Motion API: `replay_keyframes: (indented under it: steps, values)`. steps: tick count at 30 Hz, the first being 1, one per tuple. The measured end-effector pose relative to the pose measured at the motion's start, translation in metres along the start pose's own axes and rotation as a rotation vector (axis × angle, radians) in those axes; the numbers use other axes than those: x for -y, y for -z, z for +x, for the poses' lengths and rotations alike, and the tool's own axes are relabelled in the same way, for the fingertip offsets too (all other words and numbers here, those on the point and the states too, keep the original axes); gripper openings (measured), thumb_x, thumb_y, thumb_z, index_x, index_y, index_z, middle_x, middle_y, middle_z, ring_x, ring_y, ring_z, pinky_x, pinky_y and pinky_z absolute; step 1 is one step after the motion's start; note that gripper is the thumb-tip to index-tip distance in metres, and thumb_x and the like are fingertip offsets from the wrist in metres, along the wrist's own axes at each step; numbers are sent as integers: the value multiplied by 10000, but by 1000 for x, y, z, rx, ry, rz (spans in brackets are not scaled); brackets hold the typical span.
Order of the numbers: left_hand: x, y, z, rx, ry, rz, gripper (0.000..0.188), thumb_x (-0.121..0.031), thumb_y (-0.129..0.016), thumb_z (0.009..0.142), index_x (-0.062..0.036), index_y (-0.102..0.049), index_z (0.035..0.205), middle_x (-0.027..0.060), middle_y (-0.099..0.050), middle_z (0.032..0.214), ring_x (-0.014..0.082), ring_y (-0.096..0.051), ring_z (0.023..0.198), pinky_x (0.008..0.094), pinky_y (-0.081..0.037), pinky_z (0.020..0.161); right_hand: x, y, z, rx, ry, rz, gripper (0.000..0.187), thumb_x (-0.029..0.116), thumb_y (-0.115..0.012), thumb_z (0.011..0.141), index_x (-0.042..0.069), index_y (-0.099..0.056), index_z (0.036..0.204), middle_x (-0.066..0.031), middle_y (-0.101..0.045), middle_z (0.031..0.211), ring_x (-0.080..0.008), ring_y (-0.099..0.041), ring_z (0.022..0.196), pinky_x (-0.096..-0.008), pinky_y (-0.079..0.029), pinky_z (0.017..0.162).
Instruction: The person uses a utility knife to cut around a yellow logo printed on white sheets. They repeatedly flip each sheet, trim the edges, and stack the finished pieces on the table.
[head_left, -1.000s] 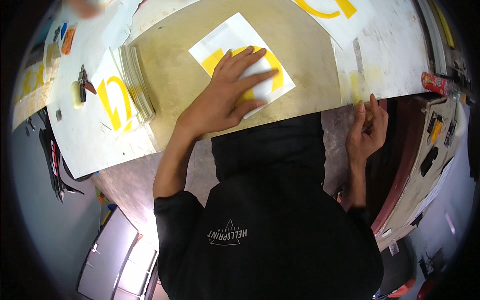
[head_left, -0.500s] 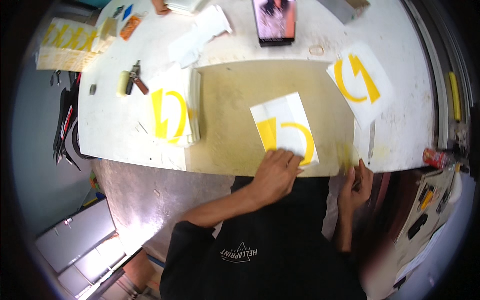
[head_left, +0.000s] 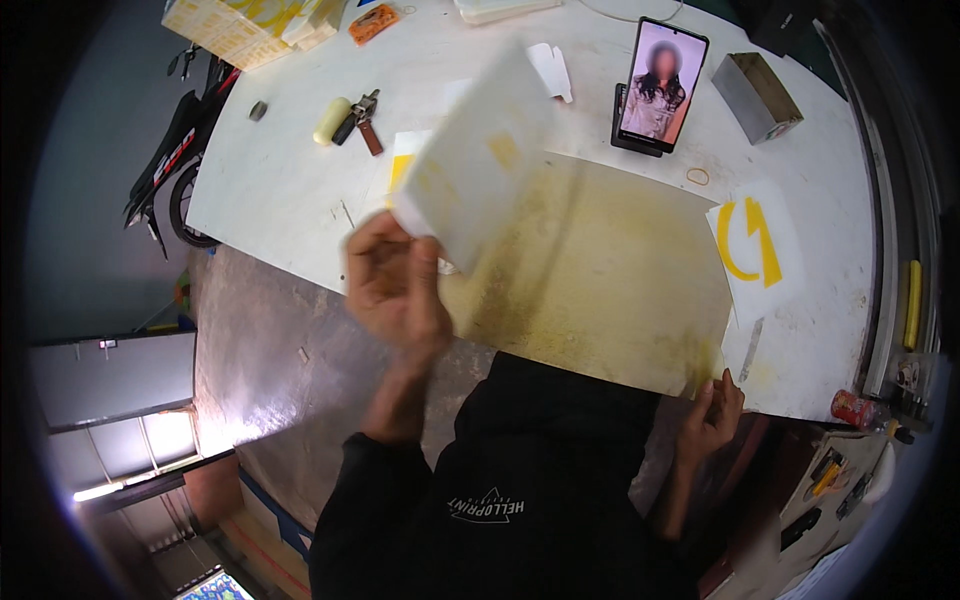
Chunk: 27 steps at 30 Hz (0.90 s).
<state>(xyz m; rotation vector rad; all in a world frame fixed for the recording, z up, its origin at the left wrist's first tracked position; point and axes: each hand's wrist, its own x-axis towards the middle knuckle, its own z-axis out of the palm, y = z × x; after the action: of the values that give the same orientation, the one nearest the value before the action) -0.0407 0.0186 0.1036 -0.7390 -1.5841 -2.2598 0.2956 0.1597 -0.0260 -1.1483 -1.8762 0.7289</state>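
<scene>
My left hand is raised at the left front of the table and grips a white paper sheet by its lower corner. The sheet is tilted up and blurred by motion, with faint yellow print on it. It hides most of the stack of yellow-printed papers behind it. My right hand rests at the table's front edge, fingers curled; whatever they may hold is too small to make out. Beyond it lie white sheets with a yellow print, next to the tan board.
On the white table are keys with a brown fob, a pale yellow roll, a phone on a stand, a grey open box and a rubber band. Bundled printed papers stand at the far left.
My left hand has lifted the printed sheet off the tan board and carried it left over the stack. The right hand stays at the table edge. The whole view has turned and shifted.
</scene>
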Motion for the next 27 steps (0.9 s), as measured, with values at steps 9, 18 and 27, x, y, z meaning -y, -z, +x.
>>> replay_keyframes:
  steps: [9, 18, 27]
  values:
    - [26, 102, 69, 1058, -52, 974, 223, 60, -677, 820, -30, -746, 1011, 145, -709, 1045, 363, -644, 1044, 446, -500, 957, -49, 33, 27, -92, -16, -212, 337, 74, -682, 1005, -21, -661, 1327, -82, -640, 1007, -155, -581, 840, -271, -458, 696]
    - [19, 93, 27, 846, -223, 970, 317, -27, -705, 865, 26, -678, 1177, 213, -657, 1135, 406, -598, 1116, 511, -435, 1061, 0, -3, 121, 191, 316, -427, 453, 197, -789, 900, -4, -668, 1289, -254, -608, 1325, -410, -578, 1228, -555, -363, 1136]
    - [34, 9, -52, 1045, -108, 393, 303, -67, -723, 824, 20, -679, 1111, 201, -696, 1054, 358, -663, 1034, 542, -469, 1027, -19, -26, 155, 281, 299, -472, 308, 101, -755, 914, 14, -720, 1208, -147, -732, 1223, -315, -679, 1173, -570, -338, 1195]
